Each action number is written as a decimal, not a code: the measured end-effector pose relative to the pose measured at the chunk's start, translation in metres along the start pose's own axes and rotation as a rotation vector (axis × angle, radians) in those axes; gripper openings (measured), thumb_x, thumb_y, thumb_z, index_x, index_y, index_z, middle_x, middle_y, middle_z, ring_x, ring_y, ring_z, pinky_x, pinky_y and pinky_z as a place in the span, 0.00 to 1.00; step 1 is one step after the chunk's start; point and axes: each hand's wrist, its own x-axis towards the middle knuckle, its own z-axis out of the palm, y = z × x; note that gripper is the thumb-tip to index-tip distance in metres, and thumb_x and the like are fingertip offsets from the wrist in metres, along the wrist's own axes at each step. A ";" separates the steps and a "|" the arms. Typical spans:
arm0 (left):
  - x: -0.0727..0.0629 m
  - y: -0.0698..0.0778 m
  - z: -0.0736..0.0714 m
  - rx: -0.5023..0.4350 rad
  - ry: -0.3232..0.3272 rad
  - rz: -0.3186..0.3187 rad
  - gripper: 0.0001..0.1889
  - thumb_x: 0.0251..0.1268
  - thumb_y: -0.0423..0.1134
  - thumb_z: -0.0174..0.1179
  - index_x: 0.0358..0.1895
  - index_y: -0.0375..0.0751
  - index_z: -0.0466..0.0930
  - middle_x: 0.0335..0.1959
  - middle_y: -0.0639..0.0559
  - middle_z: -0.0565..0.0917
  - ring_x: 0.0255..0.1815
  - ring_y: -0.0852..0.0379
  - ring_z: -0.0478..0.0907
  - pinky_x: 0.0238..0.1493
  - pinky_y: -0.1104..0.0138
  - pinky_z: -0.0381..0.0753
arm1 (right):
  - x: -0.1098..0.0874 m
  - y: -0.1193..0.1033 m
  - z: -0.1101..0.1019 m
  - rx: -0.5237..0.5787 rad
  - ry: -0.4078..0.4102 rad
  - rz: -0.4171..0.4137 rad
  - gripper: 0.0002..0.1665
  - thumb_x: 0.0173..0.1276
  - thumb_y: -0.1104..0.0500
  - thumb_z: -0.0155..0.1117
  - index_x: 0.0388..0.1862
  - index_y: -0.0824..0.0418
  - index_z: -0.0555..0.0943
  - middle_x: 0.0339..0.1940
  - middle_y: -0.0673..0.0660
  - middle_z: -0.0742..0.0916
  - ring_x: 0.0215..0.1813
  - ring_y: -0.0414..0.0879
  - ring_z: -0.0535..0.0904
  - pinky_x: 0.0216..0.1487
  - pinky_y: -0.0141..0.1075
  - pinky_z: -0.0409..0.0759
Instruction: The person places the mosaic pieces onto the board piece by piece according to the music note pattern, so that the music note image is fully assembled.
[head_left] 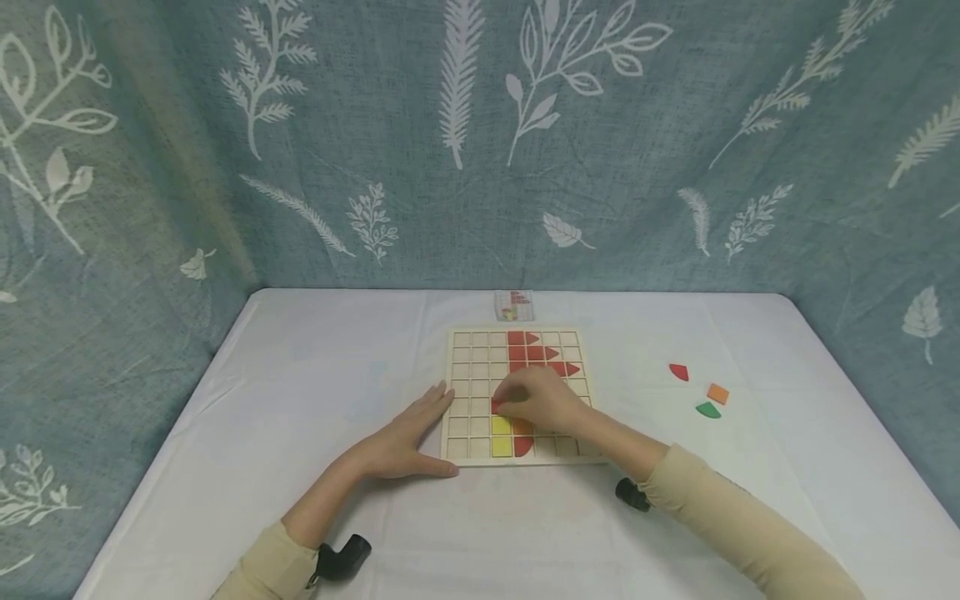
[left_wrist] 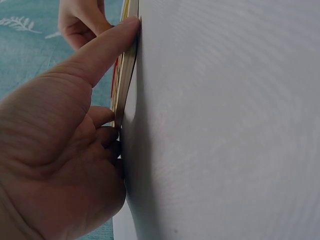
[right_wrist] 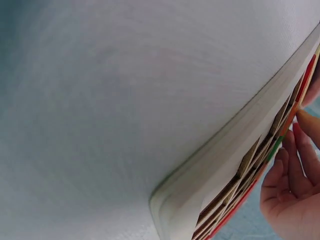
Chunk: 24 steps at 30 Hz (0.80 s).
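A wooden grid board (head_left: 461, 373) lies on the white table, with rows of red pieces (head_left: 517, 353) in its far part. Nearer are two yellow squares (head_left: 502, 447), a partly covered orange piece (head_left: 522, 427) and a red rounded piece (head_left: 522, 447). My right hand (head_left: 546, 400) pinches a small red tile (head_left: 495, 407) over the cell beyond the yellow squares, its fingertips low at the grid. A green piece (right_wrist: 274, 148) on the board shows in the right wrist view. My left hand (head_left: 401, 440) lies spread at the board's left side, its thumb (left_wrist: 107, 50) straight along the near edge.
A small pattern card (head_left: 513, 306) lies beyond the board. Off to the right are a loose red quarter-round (head_left: 678, 372), an orange square (head_left: 717, 393) and a green quarter-round (head_left: 708, 410). A teal leaf-print curtain (head_left: 420, 142) hangs behind the table.
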 end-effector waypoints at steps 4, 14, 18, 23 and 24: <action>0.000 -0.001 0.000 0.006 0.003 0.004 0.57 0.51 0.55 0.73 0.78 0.38 0.48 0.79 0.42 0.44 0.79 0.42 0.39 0.74 0.45 0.47 | 0.001 0.000 0.000 -0.018 0.001 -0.024 0.07 0.62 0.59 0.72 0.39 0.54 0.87 0.38 0.43 0.88 0.48 0.43 0.81 0.56 0.41 0.78; 0.000 -0.003 0.000 0.023 -0.005 -0.004 0.57 0.50 0.57 0.72 0.78 0.39 0.47 0.80 0.43 0.43 0.79 0.44 0.38 0.75 0.47 0.47 | 0.001 -0.002 -0.001 -0.063 -0.014 -0.096 0.06 0.63 0.60 0.71 0.39 0.55 0.87 0.38 0.45 0.88 0.48 0.42 0.81 0.55 0.39 0.78; 0.000 -0.003 0.000 0.019 -0.004 -0.001 0.57 0.50 0.57 0.72 0.78 0.39 0.47 0.80 0.43 0.43 0.79 0.43 0.39 0.74 0.46 0.47 | 0.000 -0.001 -0.001 -0.049 -0.014 -0.087 0.06 0.63 0.59 0.70 0.40 0.54 0.87 0.39 0.43 0.88 0.49 0.42 0.81 0.56 0.40 0.78; 0.000 -0.004 0.001 0.005 0.001 0.011 0.57 0.50 0.56 0.73 0.78 0.37 0.48 0.79 0.41 0.44 0.79 0.42 0.39 0.74 0.45 0.46 | -0.006 0.003 -0.005 0.024 0.018 -0.007 0.06 0.65 0.55 0.69 0.41 0.51 0.87 0.41 0.40 0.87 0.47 0.40 0.80 0.53 0.39 0.79; 0.000 -0.003 0.002 0.004 0.002 0.012 0.57 0.50 0.55 0.73 0.78 0.37 0.48 0.79 0.41 0.44 0.79 0.42 0.39 0.74 0.45 0.46 | -0.008 0.003 -0.007 0.047 0.031 0.015 0.07 0.66 0.55 0.69 0.42 0.51 0.87 0.40 0.41 0.86 0.45 0.40 0.80 0.50 0.39 0.80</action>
